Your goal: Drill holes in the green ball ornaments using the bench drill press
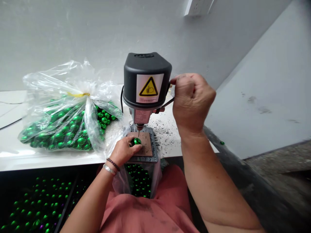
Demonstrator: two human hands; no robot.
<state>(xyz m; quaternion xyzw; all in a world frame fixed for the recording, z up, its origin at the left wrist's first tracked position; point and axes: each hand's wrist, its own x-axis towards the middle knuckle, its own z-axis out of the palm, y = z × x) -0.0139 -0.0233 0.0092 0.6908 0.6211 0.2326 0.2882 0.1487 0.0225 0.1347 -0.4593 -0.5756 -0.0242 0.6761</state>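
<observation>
Pinching green bead (pixel 136 141) with left hand (pixel 124 150) on near drill plate (pixel 145 144), under the bit; clenching right hand (pixel 190 100) around what is probably the drill press (pixel 146 84) lever, far right.

Tied bead bag (pixel 65 119); wall socket (pixel 198 6)

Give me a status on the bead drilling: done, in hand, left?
Done: dark swarf litters the tabletop, and green beads fill the bag under the drill table. In hand: left hand steadies one green bead under the bit; right hand grips the feed lever. Left: the big bag of beads looks full.
</observation>
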